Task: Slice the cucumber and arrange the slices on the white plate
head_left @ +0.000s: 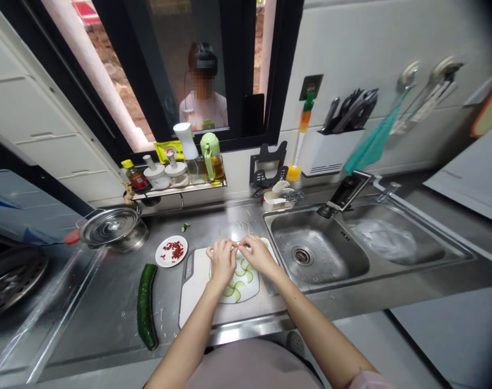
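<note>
My left hand (pixel 222 260) and my right hand (pixel 256 253) meet over the far part of a white plate (pixel 252 292). Fingers of both are pinched together, and whatever lies between them is too small or hidden to name. Pale green cucumber slices (pixel 238 284) are laid in curved groups on the plate. Under the plate lies a white cutting board (pixel 193 294) with a grey edge. To the left, a small white dish (pixel 160 258) holds red chopped bits (pixel 173 250). A large cucumber (pixel 146 308) with a cut end rests on the steel counter.
Small green cucumber ends (pixel 185 227) lie behind the dish. A lidded steel pot (pixel 120 232) stands at the left. A double sink (pixel 319 248) with a faucet (pixel 345 194) is at the right. A seasoning shelf (pixel 181 190) and a knife holder (pixel 331 151) hang behind.
</note>
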The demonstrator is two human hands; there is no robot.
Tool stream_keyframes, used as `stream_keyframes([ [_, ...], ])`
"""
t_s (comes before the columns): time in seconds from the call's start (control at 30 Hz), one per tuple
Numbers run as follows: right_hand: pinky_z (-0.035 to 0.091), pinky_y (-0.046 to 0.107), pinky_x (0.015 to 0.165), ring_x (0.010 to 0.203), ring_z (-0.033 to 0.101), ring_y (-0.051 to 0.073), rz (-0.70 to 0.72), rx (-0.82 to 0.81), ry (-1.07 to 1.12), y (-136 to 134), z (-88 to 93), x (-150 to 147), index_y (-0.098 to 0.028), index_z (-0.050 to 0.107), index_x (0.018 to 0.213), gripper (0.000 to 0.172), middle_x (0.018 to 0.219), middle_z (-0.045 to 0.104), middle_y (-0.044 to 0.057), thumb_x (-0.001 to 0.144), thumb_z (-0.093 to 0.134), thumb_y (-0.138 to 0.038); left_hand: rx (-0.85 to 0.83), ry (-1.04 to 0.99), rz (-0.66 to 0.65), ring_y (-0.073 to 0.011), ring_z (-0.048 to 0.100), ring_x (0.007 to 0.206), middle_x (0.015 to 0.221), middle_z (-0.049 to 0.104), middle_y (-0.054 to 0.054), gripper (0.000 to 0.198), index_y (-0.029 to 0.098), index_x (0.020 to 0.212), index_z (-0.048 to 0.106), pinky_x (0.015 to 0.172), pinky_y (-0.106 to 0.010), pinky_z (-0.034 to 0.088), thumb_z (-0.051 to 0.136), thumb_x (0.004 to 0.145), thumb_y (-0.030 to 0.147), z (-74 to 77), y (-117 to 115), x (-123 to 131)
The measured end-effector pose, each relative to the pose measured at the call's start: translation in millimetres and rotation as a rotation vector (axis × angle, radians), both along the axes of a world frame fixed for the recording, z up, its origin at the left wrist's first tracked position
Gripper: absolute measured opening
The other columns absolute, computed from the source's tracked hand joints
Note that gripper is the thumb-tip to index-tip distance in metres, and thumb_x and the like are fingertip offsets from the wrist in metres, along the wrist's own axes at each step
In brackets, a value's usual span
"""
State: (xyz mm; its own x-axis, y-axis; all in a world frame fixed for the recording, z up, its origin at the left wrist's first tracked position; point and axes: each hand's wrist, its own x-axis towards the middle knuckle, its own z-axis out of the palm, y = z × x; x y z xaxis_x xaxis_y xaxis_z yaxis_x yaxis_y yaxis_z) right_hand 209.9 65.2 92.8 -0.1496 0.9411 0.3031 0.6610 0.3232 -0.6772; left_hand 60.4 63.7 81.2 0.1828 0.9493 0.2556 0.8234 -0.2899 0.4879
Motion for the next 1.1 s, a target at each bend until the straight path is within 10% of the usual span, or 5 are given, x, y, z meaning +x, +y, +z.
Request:
stream_keyframes([
  [0.57,0.032,0.025,0.069,0.074,0.052,0.015,-0.022,-0.272,-0.265,-16,-69.0,20,-0.018,0.065,0.081,0.014,0.076,0.064,0.001,0.087,0.052,-0.021,-0.301,0.008,0.128,-0.0253,0.051,0.108,0.112,0.064,-0.006,0.018,0.027,0.102,0.065,0.088,-0.039,0.03,0.055,0.088,0.031,-45.2,0,-12],
  [1.1,0.026,0.03,0.083,0.096,0.053,0.021,0.007,-0.412,-0.513,-20,-75.3,10,-0.019,0.067,0.096,0.024,0.102,0.069,0.008,0.095,0.045,-0.028,-0.382,0.125,0.038,-0.0268,0.047,0.108,0.106,0.062,-0.007,0.016,0.026,0.096,0.065,0.089,-0.041,0.028,0.054,0.088,0.034,-72.9,-4,4],
])
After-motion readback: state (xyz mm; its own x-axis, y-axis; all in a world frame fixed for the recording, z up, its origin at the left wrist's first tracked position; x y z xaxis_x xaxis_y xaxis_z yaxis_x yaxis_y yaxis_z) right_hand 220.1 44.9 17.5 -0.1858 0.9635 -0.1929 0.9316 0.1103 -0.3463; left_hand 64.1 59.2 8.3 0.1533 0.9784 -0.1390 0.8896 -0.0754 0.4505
